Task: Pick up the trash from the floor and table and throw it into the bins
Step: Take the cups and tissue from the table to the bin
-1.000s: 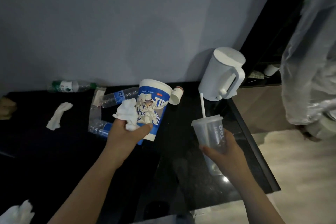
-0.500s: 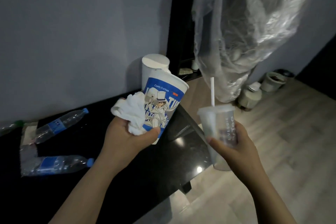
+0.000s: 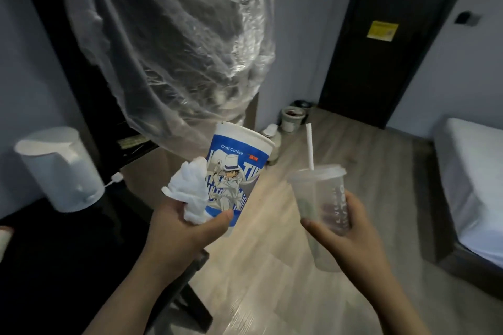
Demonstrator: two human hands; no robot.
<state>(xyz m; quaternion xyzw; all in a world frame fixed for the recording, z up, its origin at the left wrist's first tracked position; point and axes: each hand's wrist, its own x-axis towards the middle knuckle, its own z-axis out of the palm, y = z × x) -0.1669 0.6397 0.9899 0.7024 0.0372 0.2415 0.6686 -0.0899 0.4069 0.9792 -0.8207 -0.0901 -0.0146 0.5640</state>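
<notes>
My left hand (image 3: pixel 182 228) grips a blue and white paper coffee cup (image 3: pixel 239 163) together with a crumpled white tissue (image 3: pixel 190 193) pressed against its side. In my right hand (image 3: pixel 345 239) is a clear plastic cup (image 3: pixel 324 198) with a lid and a white straw (image 3: pixel 309 144) sticking up. Both hands are held up in front of me over the wooden floor. Far off by the wall stand two small round bins, a pale one (image 3: pixel 291 118) and a dark one (image 3: pixel 302 105) behind it.
The black table (image 3: pixel 54 266) lies at the left with a white kettle (image 3: pixel 58 168) on its corner. A large clear plastic sheet (image 3: pixel 174 43) hangs ahead. A dark door (image 3: pixel 394 35) is at the back right and a white bed (image 3: pixel 473 185) at the right edge.
My view has swung right, away from the table and its bottles toward the room. Both hands keep their cups. The bins, door and bed have come into sight.
</notes>
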